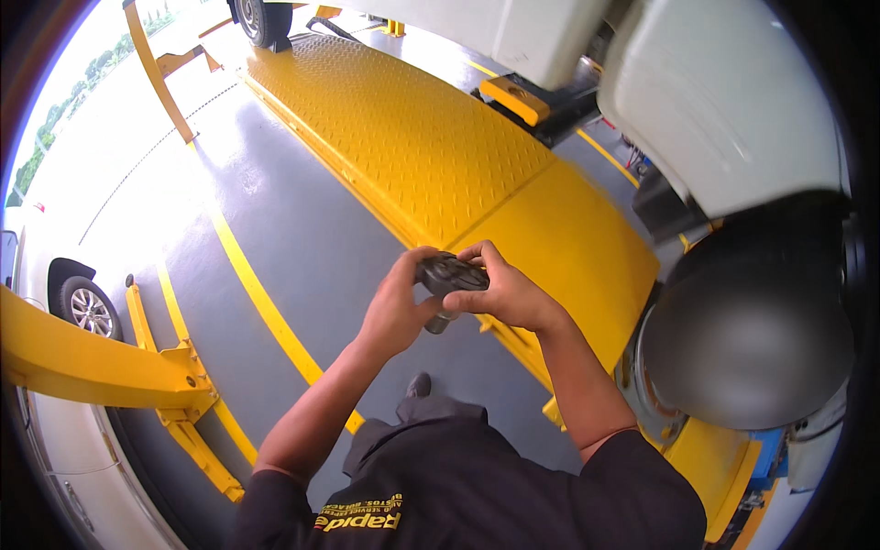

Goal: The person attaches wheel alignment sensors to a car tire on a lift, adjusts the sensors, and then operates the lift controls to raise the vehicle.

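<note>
Head-worn fisheye | looks down | left hand (396, 307), right hand (515, 295) near | floor (307, 215) beyond

Cannot identify dark ribbed part (451, 272), partly covered by left hand (392, 312) and right hand (515, 297). Cannot make out smooth grey blur (747, 348), far right. Lose white vehicle (724, 92) and wheel (266, 23) past top edge; lose pale car (78, 458) and yellow lift arm (101, 359) at left rim. Cannot resolve distant greenery (57, 128): too small, washed out.
</note>
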A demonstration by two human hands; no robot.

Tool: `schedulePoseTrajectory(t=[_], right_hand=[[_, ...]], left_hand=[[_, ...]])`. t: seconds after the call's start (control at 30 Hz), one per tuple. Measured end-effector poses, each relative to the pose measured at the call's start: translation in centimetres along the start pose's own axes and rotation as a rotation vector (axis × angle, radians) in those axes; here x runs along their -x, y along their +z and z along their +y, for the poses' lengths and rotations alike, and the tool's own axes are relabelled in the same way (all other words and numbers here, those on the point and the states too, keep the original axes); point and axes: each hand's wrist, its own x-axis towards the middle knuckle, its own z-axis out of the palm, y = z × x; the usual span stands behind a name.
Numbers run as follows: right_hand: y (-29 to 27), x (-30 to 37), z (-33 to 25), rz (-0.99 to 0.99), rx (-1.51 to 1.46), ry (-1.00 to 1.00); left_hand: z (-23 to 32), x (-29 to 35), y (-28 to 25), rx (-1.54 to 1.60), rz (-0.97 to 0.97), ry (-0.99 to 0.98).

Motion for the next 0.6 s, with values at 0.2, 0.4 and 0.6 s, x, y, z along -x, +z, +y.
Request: schedulePoseTrajectory(t=[0.2, 0.4, 0.6], right_hand=[[-7.2, -13.5, -1.5, 0.171, -0.209, 0.007], [-22.2, -29.8, 3.6, 0.874, 0.174, -0.124], [-30.3, -43.1, 1.4, 1.047, 0.377, -0.076]], left_hand=[[-2.0, -17.7, -2.2, 0.004, -0.045, 0.019], [-9.5, -30.1, -8.8, -0.002, 0.070, 0.174], [-21.7, -35.3, -13.3, -0.201, 0.213, 0.270]])
